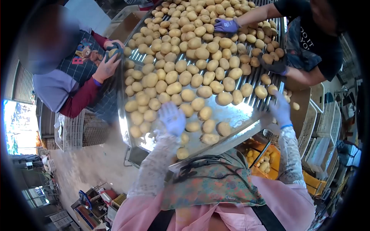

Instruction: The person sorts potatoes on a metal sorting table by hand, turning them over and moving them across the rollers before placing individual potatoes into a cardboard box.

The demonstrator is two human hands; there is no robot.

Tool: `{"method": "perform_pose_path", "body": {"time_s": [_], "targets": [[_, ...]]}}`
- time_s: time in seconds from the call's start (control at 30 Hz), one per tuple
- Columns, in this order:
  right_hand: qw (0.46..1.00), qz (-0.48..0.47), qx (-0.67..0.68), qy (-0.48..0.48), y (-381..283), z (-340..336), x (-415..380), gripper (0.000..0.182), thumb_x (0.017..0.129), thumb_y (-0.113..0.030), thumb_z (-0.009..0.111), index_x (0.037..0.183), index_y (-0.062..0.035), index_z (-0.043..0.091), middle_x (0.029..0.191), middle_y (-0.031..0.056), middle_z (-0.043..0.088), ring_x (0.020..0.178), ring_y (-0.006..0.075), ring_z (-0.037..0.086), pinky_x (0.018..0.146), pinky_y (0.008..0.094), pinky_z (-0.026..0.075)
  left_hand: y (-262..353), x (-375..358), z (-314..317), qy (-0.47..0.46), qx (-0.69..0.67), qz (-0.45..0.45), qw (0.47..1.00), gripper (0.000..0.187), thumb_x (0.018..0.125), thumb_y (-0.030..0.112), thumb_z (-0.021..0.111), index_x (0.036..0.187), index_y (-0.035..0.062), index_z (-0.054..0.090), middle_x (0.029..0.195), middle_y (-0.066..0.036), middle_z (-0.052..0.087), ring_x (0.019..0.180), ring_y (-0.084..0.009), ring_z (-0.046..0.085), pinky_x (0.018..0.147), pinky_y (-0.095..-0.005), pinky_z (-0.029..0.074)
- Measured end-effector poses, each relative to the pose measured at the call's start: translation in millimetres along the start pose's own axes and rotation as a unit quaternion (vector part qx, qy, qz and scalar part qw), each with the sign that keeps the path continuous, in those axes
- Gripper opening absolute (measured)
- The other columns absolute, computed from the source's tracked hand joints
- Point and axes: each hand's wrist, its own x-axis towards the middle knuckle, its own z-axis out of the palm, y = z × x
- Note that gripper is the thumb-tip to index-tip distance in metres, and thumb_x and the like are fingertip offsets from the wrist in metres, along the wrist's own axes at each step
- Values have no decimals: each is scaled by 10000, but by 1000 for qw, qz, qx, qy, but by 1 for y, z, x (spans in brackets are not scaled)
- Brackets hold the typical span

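Observation:
Potatoes [185, 78] cover much of a metal sorting table [242, 112] with a slatted upper part and a smooth lower tray. My left hand [171, 118], in a pale purple glove, lies with fingers spread among the potatoes at the tray's near left, touching some of them. My right hand [281, 110], gloved the same way, is over the table's right edge, slightly blurred, its fingers apart and no potato visible in it. A single potato [272, 89] sits just above its fingertips. Another potato [295, 106] is beyond the edge to its right.
Across the right side, a co-worker's purple-gloved hand [226, 25] and dark-gloved hand [274, 64] touch potatoes. At the left, another person's hands [108, 63] hold a potato. An orange container [274, 154] with potatoes stands below the table's right edge. White crates [322, 127] stand farther right.

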Motion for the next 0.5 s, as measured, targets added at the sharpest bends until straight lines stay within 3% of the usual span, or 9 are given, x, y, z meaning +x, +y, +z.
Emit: {"method": "perform_pose_path", "body": {"time_s": [0.07,0.13,0.17,0.23,0.3,0.33,0.37,0.4,0.5], "targets": [[979,-184,49,-68,-52,29,30,654,841,-297,730,1457,-186,542,1463,214,520,1259,406,559,1070,468,457,45,3,-3,64,-74,36,995,797,999,471,517,1532,-88,319,1588,-311,315,1493,-436,297,1225,-585,168],[987,-150,-42,-34,-87,73,50,613,828,-417,733,1408,-264,608,1509,212,473,1333,466,471,1142,543,355,63,-10,-57,-52,-242,67,966,766,985,451,554,1540,-32,340,1569,-316,338,1487,-417,319,1228,-572,178],[987,-149,-37,-35,-102,84,51,613,828,-417,733,1408,-264,608,1509,212,473,1333,466,471,1142,543,355,57,-23,-73,-54,-237,67,968,766,985,451,554,1540,-32,340,1569,-316,338,1487,-417,319,1228,-572,178],[985,-97,-110,-87,-124,99,55,613,817,-538,701,1385,-322,625,1551,217,419,1379,517,385,1182,607,231,31,-53,-95,-126,-238,279,921,727,949,430,606,1534,55,397,1560,-298,360,1485,-406,319,1223,-584,188],[972,-198,-74,-105,-135,101,35,637,810,-568,678,1397,-330,615,1561,250,384,1397,524,357,1203,614,177,-10,-82,-103,-148,-207,362,897,702,919,415,639,1520,113,438,1569,-269,352,1478,-417,311,1210,-603,202],[964,-249,-28,-84,-141,101,16,622,819,-563,667,1395,-334,617,1566,262,369,1409,523,341,1207,613,174,-27,-89,-105,-199,-207,304,908,701,914,418,640,1516,114,448,1566,-257,361,1474,-424,309,1203,-611,210],[955,-262,-36,-135,-154,105,-6,615,817,-561,670,1386,-332,626,1566,273,358,1417,523,327,1211,617,163,-41,-94,-106,-249,-208,244,914,699,909,420,642,1511,116,458,1563,-244,371,1469,-431,308,1195,-619,218],[942,-277,-44,-187,-169,110,-27,609,815,-559,673,1377,-330,634,1567,284,347,1426,522,312,1215,621,152,-56,-94,-107,-250,-213,239,914,699,909,420,642,1511,116,458,1563,-244,371,1469,-431,308,1195,-619,218],[950,-261,6,-173,-200,125,-56,595,839,-572,660,1377,-319,635,1588,222,347,1433,524,292,1209,619,193,-74,-75,-94,-168,-121,134,969,719,903,412,649,1505,72,453,1522,-256,412,1441,-454,332,1183,-613,241]]}}
